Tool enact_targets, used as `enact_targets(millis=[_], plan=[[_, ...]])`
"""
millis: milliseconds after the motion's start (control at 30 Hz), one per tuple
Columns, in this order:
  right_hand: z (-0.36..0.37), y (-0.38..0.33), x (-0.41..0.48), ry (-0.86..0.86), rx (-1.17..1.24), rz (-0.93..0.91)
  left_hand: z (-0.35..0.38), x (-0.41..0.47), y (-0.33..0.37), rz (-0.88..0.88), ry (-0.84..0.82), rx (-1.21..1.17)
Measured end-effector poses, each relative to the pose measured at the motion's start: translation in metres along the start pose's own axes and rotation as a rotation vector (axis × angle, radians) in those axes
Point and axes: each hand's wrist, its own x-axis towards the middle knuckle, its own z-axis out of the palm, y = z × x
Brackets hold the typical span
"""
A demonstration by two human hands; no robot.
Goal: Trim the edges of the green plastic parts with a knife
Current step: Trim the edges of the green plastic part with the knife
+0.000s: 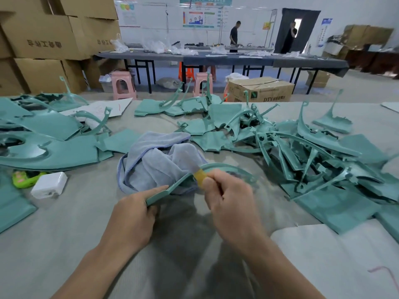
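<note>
Green curved plastic part (172,186) gripped in left hand (133,212); right hand (228,199) clenched on yellow-handled knife (199,176), blade blurred, over grey towel (155,160).

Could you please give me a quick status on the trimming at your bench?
Left hand holds curved green part. Right hand grips yellow-handled knife on its edge. Grey towel bunched just behind; no obstruction.

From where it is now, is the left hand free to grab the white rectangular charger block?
Probably not yet: the left hand grips the curved green plastic part being trimmed. The white rectangular charger block lies uncovered on the table to its left, so the path looks free once it lets go.
</note>
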Motion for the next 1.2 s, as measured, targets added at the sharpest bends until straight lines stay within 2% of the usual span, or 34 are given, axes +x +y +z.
enact_targets(millis=[67,100,200,233,267,300,367,433,500,600,633,767,867,967,1000,1067,1133,1167,1200], plan=[[0.008,0.002,-0.002,-0.048,-0.049,-0.021,0.002,0.0,-0.001,-0.003,0.01,0.003],[0.006,0.008,0.001,-0.019,-0.113,0.068,0.003,0.0,-0.002,0.002,0.012,0.003],[-0.023,0.032,0.014,0.114,-0.317,0.498,0.003,0.0,-0.002,0.023,0.02,-0.02],[-0.031,0.035,0.015,0.159,-0.324,0.552,0.002,0.0,-0.002,0.031,0.021,-0.028],[-0.035,0.035,0.014,0.187,-0.301,0.515,0.002,0.0,-0.002,0.044,0.027,-0.034],[-0.034,0.03,0.011,0.183,-0.253,0.401,0.003,0.0,-0.003,0.06,0.034,-0.035],[-0.021,0.007,0.002,0.077,-0.127,0.094,0.004,0.0,-0.004,0.079,0.044,-0.023],[-0.004,-0.003,-0.003,-0.056,-0.088,-0.039,0.006,0.001,-0.006,0.066,0.032,-0.01],[-0.001,0.008,0.005,-0.027,-0.158,0.066,0.005,0.0,-0.004,0.054,0.017,-0.026],[-0.026,0.039,0.014,0.138,-0.235,0.47,0.002,-0.001,0.001,0.029,0.006,-0.08],[-0.036,0.047,0.015,0.192,-0.24,0.554,0.002,0.0,0.001,-0.003,0.027,-0.099],[-0.052,0.053,0.017,0.296,-0.307,0.627,0.005,0.006,-0.006,-0.181,0.101,-0.238],[-0.057,0.047,0.018,0.247,-0.346,0.657,0.002,0.005,-0.003,-0.25,0.135,-0.389],[-0.055,0.043,0.015,0.043,-0.496,0.716,-0.003,0.005,0.005,-0.384,0.259,-0.659],[-0.053,0.041,0.014,0.014,-0.594,0.685,-0.006,0.006,0.006,-0.407,0.284,-0.722],[-0.046,0.031,0.013,0.114,-0.658,0.465,-0.01,0.006,0.006,-0.4,0.292,-0.744],[-0.039,0.01,0.009,0.31,-0.394,0.153,-0.011,0.002,0.003,-0.286,0.284,-0.546],[-0.034,-0.004,0.007,0.318,-0.264,0.035,-0.01,-0.003,0.003,-0.199,0.264,-0.399],[-0.028,-0.02,0.004,0.251,-0.198,-0.081,-0.008,-0.008,0.005,-0.104,0.253,-0.274]])
